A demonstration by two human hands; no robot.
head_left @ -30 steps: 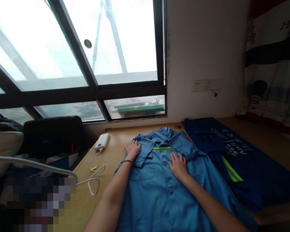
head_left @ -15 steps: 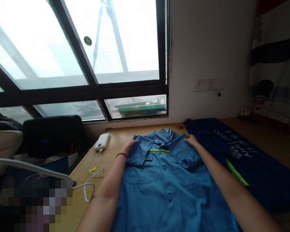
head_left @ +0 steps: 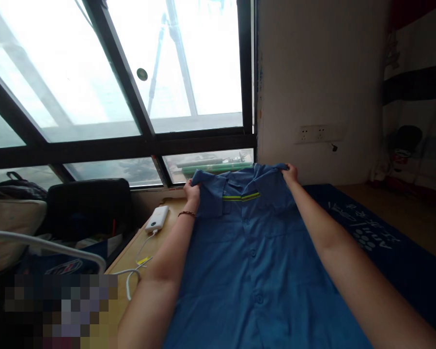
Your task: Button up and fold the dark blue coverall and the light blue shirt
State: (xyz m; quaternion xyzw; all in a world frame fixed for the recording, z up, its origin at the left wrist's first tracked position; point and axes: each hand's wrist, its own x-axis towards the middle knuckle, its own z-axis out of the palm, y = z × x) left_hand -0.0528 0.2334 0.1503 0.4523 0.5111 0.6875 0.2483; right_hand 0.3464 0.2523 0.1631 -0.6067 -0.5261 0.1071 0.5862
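A blue short-sleeved work shirt (head_left: 236,252) with buttons down its front and a yellow-green stripe across the chest spreads out before me. My left hand (head_left: 192,190) grips it at the left shoulder, fingers closed on the cloth. At the opposite shoulder, my right hand (head_left: 290,173) pinches the fabric. The shirt's upper edge is held up off the table, level with the bottom of the window, and the collar sits between my hands. Its lower end runs out of view toward me.
A white power bank (head_left: 157,218) with a white cable lies on the wooden table (head_left: 129,264) at left. Dark blue cloth with white lettering (head_left: 370,232) covers the right side. Behind are a window and a wall socket (head_left: 312,134). A black chair (head_left: 89,206) stands at far left.
Both hands have risen, lifting the shirt's shoulders higher off the table. The front is pulled straighter, and the sleeves no longer lie folded over the chest.
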